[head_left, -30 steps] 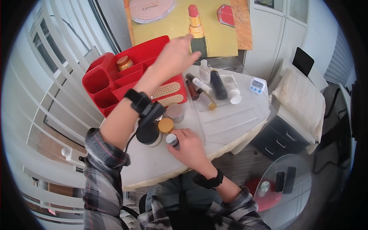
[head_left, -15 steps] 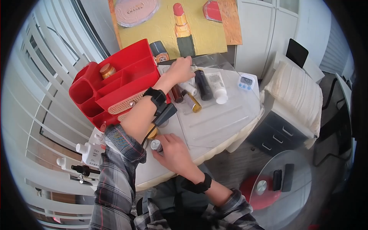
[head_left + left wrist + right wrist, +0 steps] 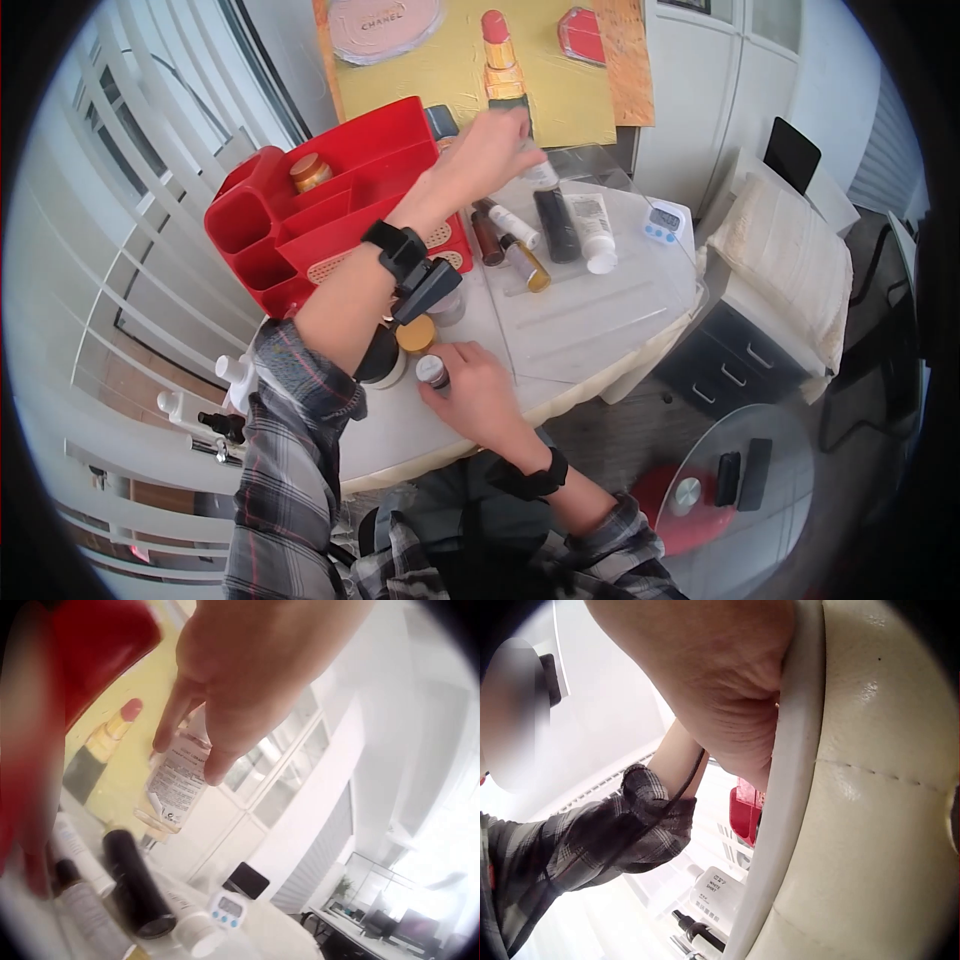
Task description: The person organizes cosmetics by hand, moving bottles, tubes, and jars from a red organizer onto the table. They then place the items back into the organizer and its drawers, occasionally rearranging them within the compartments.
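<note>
My left hand [image 3: 480, 160] reaches over the back of the table and pinches a clear labelled bottle [image 3: 178, 772] between thumb and fingers. In the left wrist view it hangs tilted above the other bottles. Near the front edge my right hand [image 3: 475, 395] holds a small bottle with a pale round top [image 3: 432, 370]. Beneath the left hand lie a black bottle [image 3: 557, 228], a white tube [image 3: 595, 232], a white slim tube [image 3: 513, 225], a bottle of amber liquid [image 3: 527, 265] and a dark red tube [image 3: 486, 240]. A gold-lidded jar [image 3: 416, 334] stands by the right hand.
A red organizer [image 3: 240, 215] with compartments stands at the left, a gold-capped jar [image 3: 310, 172] inside. Beside the left forearm is a black-lidded jar [image 3: 383, 360]. Clear acrylic panels [image 3: 590, 320] lie under the bottles, with a digital timer [image 3: 663, 222] at the right.
My left hand has come down to the clear bottle among the others and now has it lifted and tilted. The right hand stays on the small bottle. The head view has shifted.
</note>
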`<control>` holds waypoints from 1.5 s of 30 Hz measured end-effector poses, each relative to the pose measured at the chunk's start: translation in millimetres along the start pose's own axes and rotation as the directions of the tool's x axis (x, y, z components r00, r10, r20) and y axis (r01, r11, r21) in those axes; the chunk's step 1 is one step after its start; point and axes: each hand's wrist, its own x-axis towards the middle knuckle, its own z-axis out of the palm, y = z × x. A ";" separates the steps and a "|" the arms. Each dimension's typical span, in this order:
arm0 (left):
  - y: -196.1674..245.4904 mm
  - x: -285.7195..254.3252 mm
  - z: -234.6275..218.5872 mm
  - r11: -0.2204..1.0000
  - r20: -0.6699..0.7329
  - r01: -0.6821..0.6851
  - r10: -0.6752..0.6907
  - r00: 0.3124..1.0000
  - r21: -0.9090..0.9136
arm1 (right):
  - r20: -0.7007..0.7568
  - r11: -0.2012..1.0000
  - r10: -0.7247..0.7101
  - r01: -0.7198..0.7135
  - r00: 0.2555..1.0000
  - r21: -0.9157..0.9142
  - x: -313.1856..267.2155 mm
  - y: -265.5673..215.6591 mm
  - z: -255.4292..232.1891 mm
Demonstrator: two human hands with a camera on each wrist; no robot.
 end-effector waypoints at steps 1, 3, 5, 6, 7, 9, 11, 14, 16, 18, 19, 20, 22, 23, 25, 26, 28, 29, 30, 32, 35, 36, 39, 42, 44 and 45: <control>4.0 1.4 -14.6 1.000 -0.004 0.005 -0.005 1.000 0.005 | 0.005 1.000 -0.006 0.006 1.000 0.003 0.3 -0.5 -0.1; 5.9 4.3 -45.8 0.999 -0.121 -0.019 0.022 0.992 0.026 | -0.012 1.000 -0.006 0.006 1.000 0.003 0.2 -0.6 0.2; -11.3 7.0 -80.9 1.000 -0.158 -0.020 0.018 0.987 -0.009 | -0.015 1.000 -0.017 0.017 1.000 0.003 -0.6 0.8 0.9; -13.9 0.5 -99.8 0.969 -0.271 -0.060 0.126 0.954 0.239 | -0.019 1.000 -0.029 0.029 0.999 -0.001 -0.3 1.6 1.0; -29.0 1.1 -116.6 0.986 -0.215 0.006 0.031 0.976 0.168 | -0.020 0.999 -0.034 0.034 0.999 0.003 0.1 2.0 1.1; -52.6 -7.0 -137.4 0.960 -0.247 0.088 -0.020 0.969 0.266 | -0.013 0.999 -0.033 0.033 0.999 -0.007 -0.4 2.2 1.2; -67.7 -18.0 -147.0 0.940 -0.236 0.183 -0.115 0.965 0.289 | -0.016 0.999 -0.035 0.035 0.999 -0.009 -0.9 1.7 0.8; -98.3 -31.8 -150.6 0.893 -0.203 0.292 -0.234 0.951 0.341 | -0.014 0.999 -0.042 0.041 0.999 -0.016 -0.9 1.2 0.5; -114.4 -37.9 -146.0 0.855 -0.178 0.343 -0.296 0.939 0.388 | -0.013 0.999 -0.048 0.048 0.999 -0.019 -1.0 1.3 0.1; -123.8 -43.1 -139.3 0.831 -0.186 0.373 -0.323 0.928 0.412 | -0.013 0.998 -0.059 0.058 0.998 -0.025 -0.4 1.5 -0.2; -128.6 -45.2 -137.0 0.806 -0.193 0.401 -0.351 0.916 0.436 | -0.013 0.998 -0.061 0.061 0.998 -0.026 0.2 1.2 -0.5; -133.5 -47.0 -134.9 0.805 -0.194 0.402 -0.352 0.916 0.436 | -0.008 0.998 -0.060 0.060 0.998 -0.032 0.4 0.4 -1.4; -142.1 -49.9 -131.0 0.740 -0.144 0.439 -0.430 0.891 0.509 | -0.003 0.998 -0.058 0.058 0.998 -0.038 0.8 -0.3 -2.9; -146.4 -51.9 -130.3 0.741 -0.143 0.440 -0.431 0.891 0.508 | 0.003 0.998 -0.059 0.059 0.998 -0.031 0.8 -0.3 -3.4; -153.1 -55.3 -128.2 0.775 -0.162 0.427 -0.400 0.902 0.466 | 0.011 0.998 -0.055 0.056 0.998 -0.023 0.8 0.4 -3.9; -154.9 -54.6 -126.7 0.775 -0.159 0.427 -0.401 0.902 0.465 | 0.006 0.998 -0.057 0.057 0.998 -0.015 1.1 0.4 -3.7; -157.7 -53.9 -125.4 0.780 -0.161 0.418 -0.390 0.907 0.466 | 0.004 0.998 -0.057 0.057 0.998 -0.004 1.0 -0.1 -3.8; -158.1 -54.6 -124.6 0.779 -0.159 0.418 -0.391 0.907 0.467 | 0.010 0.999 -0.052 0.052 0.999 -0.004 1.1 -0.4 -4.2; -158.2 -55.1 -123.5 0.776 -0.179 0.413 -0.374 0.910 0.478 | 0.016 0.999 -0.048 0.048 0.999 -0.006 1.2 -0.2 -4.6; -167.2 -55.6 -118.4 0.775 -0.194 0.402 -0.353 0.915 0.488 | 0.010 0.999 -0.045 0.045 0.999 -0.008 1.0 1.5 -3.6; -176.8 -59.9 -115.5 0.790 -0.201 0.332 -0.265 0.943 0.516 | 0.012 0.999 -0.036 0.036 0.999 -0.009 0.8 0.9 -4.1; -178.4 -61.0 -114.7 0.797 -0.194 0.360 -0.304 0.933 0.485 | 0.021 1.000 -0.030 0.030 0.999 -0.008 0.9 0.5 -4.4; -181.3 -63.4 -115.6 0.800 -0.186 0.370 -0.320 0.929 0.472 | 0.028 0.999 -0.031 0.031 0.999 -0.005 1.2 1.1 -4.5; -180.3 -63.7 -115.8 0.796 -0.217 0.357 -0.285 0.934 0.490 | 0.018 0.999 -0.037 0.037 0.999 0.002 0.3 1.2 -5.0; -156.5 -62.2 -112.2 0.778 -0.347 0.392 -0.239 0.907 0.490 | 0.017 1.000 -0.017 0.017 1.000 0.001 -1.4 0.6 -5.1; -141.1 -55.7 -111.5 0.787 -0.339 0.379 -0.230 0.912 0.486 | 0.024 1.000 -0.008 0.008 1.000 0.007 -1.6 0.4 -4.9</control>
